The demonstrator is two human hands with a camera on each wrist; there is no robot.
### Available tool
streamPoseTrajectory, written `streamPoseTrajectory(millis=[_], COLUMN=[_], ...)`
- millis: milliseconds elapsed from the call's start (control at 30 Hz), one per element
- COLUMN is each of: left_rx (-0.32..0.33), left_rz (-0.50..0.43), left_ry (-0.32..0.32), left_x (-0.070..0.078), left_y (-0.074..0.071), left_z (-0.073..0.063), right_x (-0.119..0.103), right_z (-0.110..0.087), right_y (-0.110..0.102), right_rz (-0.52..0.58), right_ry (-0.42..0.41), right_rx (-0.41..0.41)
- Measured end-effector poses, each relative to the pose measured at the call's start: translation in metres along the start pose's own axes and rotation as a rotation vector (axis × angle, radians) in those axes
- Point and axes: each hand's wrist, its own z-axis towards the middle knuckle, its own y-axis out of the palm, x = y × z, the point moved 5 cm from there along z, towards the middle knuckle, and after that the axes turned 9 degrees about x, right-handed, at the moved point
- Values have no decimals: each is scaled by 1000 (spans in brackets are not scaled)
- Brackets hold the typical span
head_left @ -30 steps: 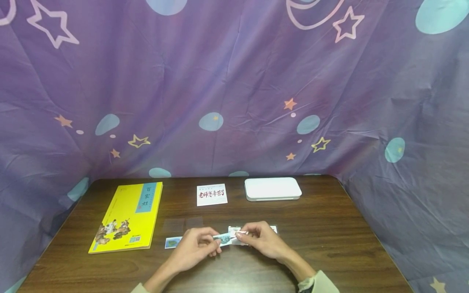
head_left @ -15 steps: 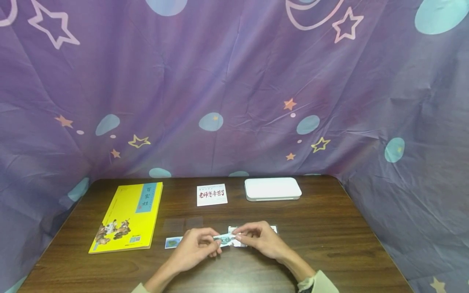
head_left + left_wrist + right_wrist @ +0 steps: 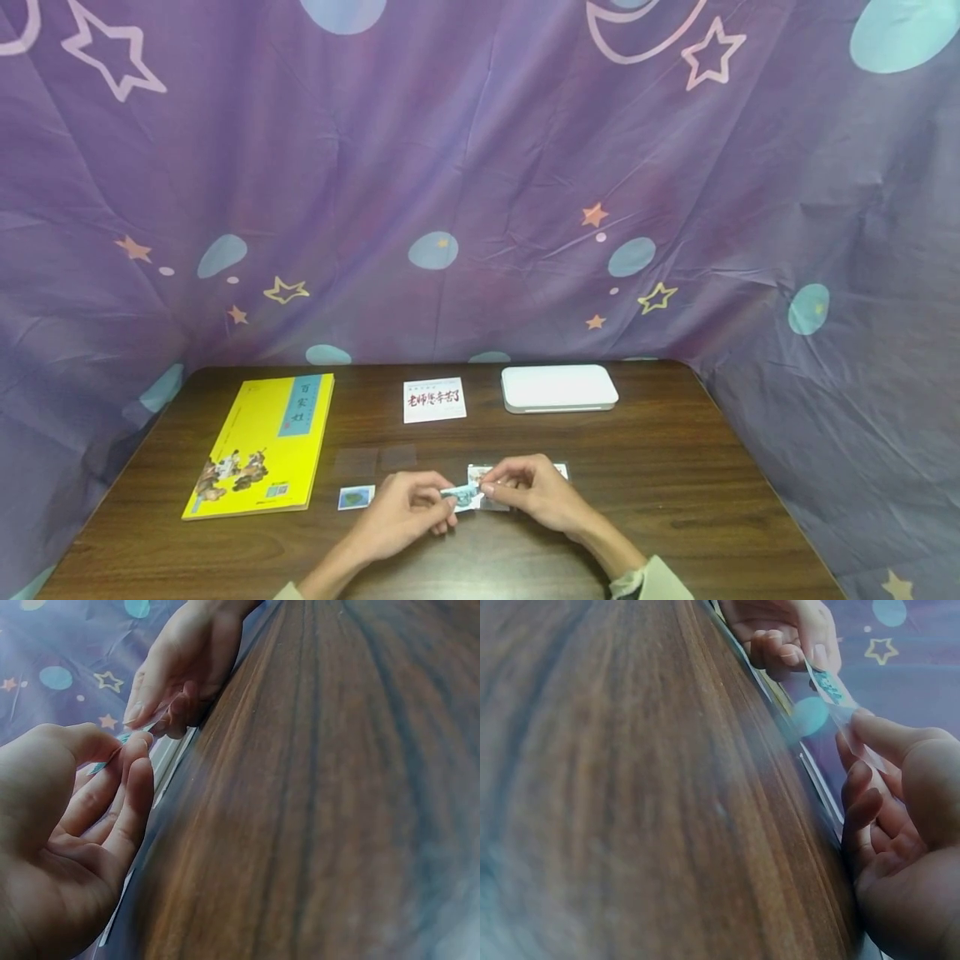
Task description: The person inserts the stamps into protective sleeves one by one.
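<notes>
A small teal-and-white stamp [image 3: 462, 497] is pinched between thumb and fingers of my left hand [image 3: 408, 512], just above the table. My right hand [image 3: 534, 492] pinches a clear plastic sleeve [image 3: 860, 746], whose near end meets the stamp in the right wrist view. How far the stamp sits inside the sleeve cannot be told. Beneath the right hand lie white printed pieces [image 3: 561, 472], mostly covered by it. To the left hand's left, a blue stamp [image 3: 356, 497] with a white border lies flat. Two faint clear sleeves [image 3: 356, 460] rest just behind it.
A yellow book [image 3: 262, 446] lies on the left of the brown wooden table [image 3: 660, 508]. Further back are a white card with red writing [image 3: 434, 400] and a white case [image 3: 559, 388]. A purple patterned curtain [image 3: 480, 167] hangs behind and at both sides.
The left hand and its stamp have shifted slightly right and down, uncovering more of the blue stamp. The right hand's fingertips have moved a little on the sleeve.
</notes>
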Motion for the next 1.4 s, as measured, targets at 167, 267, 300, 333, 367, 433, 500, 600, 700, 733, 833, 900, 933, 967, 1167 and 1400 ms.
streamPoseTrajectory(millis=[167,267,300,333,367,433,500,600,700,733,833,900,933,967,1167,1400], left_rx=[-19,-29,-31,-32,-34,-35,-36,-35,-36,-37,-43,-47,-49,-50,-47,12], left_rz=[-34,-50,-50,-51,-51,-51,-53,-58,-63,-64,-65,-63,-63,-64,-60,-68], left_ry=[-14,-22,-24,-26,-28,-32,-32,-34,-33,-33,-31,-29,-29,-30,-26,-46], left_x=[-1,-1,-1,-2,-2,-2,-2,-2,-3,-3,-3,-3,-4,-4,-6,-7], left_y=[4,7,7,8,8,9,9,10,11,11,11,11,12,12,13,10], left_z=[-1,-1,-2,-2,-2,-2,-2,-2,-2,-2,-2,-1,-1,-2,-1,1], right_x=[-1,-2,-3,-3,-3,-3,-3,-3,-4,-4,-4,-4,-4,-4,-5,-5], right_z=[-1,-1,-1,-1,-1,-1,-1,-1,-1,-2,-2,-2,-3,-3,-3,-3], right_y=[0,0,0,0,0,1,1,3,4,5,6,7,8,9,11,11], right_rz=[9,16,17,15,12,3,-4,-10,0,6,23,31,30,29,18,71], right_ry=[-30,-43,-45,-48,-47,-36,-31,-25,-20,-16,-3,2,3,2,-13,-11], right_rx=[-2,-4,-4,-3,-2,3,2,-1,-7,-9,-14,-23,-29,-36,-31,-24])
